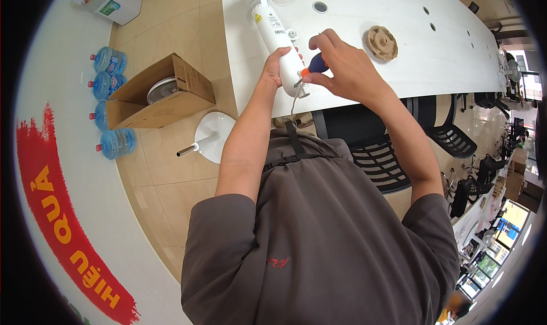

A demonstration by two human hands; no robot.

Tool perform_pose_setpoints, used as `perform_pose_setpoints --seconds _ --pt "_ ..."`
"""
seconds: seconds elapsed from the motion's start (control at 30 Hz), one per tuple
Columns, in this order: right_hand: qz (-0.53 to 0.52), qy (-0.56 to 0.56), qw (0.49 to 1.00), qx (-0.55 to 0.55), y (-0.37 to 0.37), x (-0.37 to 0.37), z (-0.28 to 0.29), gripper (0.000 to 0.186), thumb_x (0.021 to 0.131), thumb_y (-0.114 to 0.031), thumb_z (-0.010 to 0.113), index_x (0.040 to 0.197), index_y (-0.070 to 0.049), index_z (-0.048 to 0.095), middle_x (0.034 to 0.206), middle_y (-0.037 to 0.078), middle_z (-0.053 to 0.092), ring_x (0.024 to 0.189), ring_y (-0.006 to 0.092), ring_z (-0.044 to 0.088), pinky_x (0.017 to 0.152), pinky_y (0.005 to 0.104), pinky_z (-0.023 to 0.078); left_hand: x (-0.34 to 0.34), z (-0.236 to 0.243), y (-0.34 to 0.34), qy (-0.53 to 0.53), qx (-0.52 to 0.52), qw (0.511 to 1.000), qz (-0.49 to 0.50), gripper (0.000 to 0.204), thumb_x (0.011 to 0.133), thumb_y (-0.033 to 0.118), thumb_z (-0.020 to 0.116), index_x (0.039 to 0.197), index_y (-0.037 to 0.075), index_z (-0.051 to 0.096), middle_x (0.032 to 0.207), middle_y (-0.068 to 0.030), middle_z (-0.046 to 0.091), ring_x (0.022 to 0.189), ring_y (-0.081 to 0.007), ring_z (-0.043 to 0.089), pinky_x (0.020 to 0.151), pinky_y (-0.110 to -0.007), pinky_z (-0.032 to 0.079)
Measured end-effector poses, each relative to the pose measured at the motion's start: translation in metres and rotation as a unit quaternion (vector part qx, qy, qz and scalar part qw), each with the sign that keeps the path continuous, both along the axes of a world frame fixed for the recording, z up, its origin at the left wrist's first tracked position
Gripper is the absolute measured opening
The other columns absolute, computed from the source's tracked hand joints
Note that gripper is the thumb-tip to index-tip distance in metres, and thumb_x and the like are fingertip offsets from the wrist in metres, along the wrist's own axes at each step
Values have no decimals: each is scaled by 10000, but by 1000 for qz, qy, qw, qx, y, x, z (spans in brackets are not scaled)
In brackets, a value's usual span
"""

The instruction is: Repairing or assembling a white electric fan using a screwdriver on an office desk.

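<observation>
On the white table point(353, 17) lies the long white body of an electric fan point(274, 33), its motor end at the far edge of view and its lower end toward me. My left hand point(274, 68) is wrapped round this body near the lower end. A screwdriver with a blue and orange handle point(319, 64) is gripped in my right hand point(348, 68), fingers bent, beside that end. Whether its tip touches a screw is too small to tell. A grey cord point(294, 104) hangs from the lower end. Near the body sits a small white round part point(293, 34).
A moulded brown pulp packing piece point(382, 43) lies to the right on the table. Left on the floor are a round white fan base with a metal tube point(215, 135), an open cardboard box point(194, 88) and several blue water bottles point(118, 142). Black mesh chairs point(379, 162) stand against the near edge.
</observation>
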State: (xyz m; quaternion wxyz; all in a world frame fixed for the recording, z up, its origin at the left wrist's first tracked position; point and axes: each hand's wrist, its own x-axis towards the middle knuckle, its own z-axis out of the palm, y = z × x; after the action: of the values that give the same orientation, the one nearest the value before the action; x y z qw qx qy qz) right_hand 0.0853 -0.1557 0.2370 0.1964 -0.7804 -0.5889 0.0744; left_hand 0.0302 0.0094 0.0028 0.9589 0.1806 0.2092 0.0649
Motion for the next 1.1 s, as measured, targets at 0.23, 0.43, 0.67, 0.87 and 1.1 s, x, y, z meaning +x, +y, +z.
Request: perform_pose_setpoints --seconds 0.23,0.43,0.67,0.87,1.1 --pt "29 9 999 -25 -1 0 1 427 854 -330 778 1124 -87 553 952 90 659 793 273 690 611 413 512 -1 -5 1 -33 -26 999 -14 418 833 235 698 1147 -12 574 927 -174 651 852 -283 667 820 -455 583" --pt "2 -26 999 -27 -1 -1 2 457 841 -347 786 1119 -74 547 1021 108 661 826 284 691 615 426 515 -5 3 -2 5 -22 1000 -10 394 834 234 696 1126 -5 582 923 -182 655 837 -291 670 795 -456 585" --pt "64 18 998 -16 -1 3 2 555 808 -447 792 1127 -67 544 1023 142 662 849 285 694 626 425 526 -6 8 -3 23 -8 1000 -16 400 835 231 695 1138 -1 573 905 -173 643 829 -288 662 778 -465 587" --pt "-26 -43 985 -165 5 -1 11 645 836 -561 725 1163 -46 517 1019 132 628 836 298 670 680 420 520 -6 -1 0 0 -28 1000 -13 404 830 231 700 1137 1 572 911 -177 639 822 -289 658 784 -461 589" --pt "28 52 998 0 -1 4 5 527 868 -416 750 1211 -86 524 1035 107 581 871 284 682 664 412 536 -7 6 -1 -2 -13 1000 -7 410 832 234 699 1138 -5 568 918 -182 643 834 -289 664 794 -461 589"
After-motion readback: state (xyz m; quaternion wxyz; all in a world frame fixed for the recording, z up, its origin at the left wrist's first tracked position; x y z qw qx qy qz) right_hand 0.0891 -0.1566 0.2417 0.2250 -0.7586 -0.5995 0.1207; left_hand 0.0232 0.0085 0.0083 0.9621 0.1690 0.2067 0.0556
